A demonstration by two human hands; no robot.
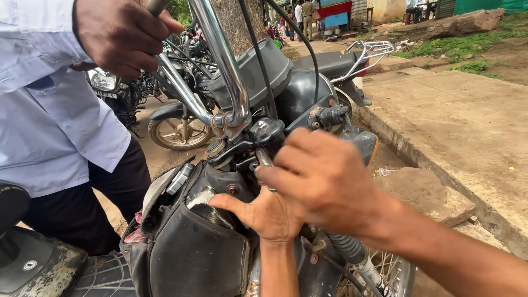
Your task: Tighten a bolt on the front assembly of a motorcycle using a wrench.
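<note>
The motorcycle's handlebar clamp [242,140] sits in the middle of the view, below the chrome handlebar [223,60]. The right hand [324,181] is on it, its fingers [275,179] curled around a small metal tool [264,158] at the clamp. The left hand [269,214] lies underneath, fingers loose and spread, palm against the fork beside the black tank bag [192,253]. Another person's hand [118,36] grips the handlebar's far end

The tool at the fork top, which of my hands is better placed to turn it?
Probably the right hand: its fingers already wrap the metal tool just under the handlebar. The left hand sits lower, palm open against the black tank cover, bracing rather than gripping.
</note>
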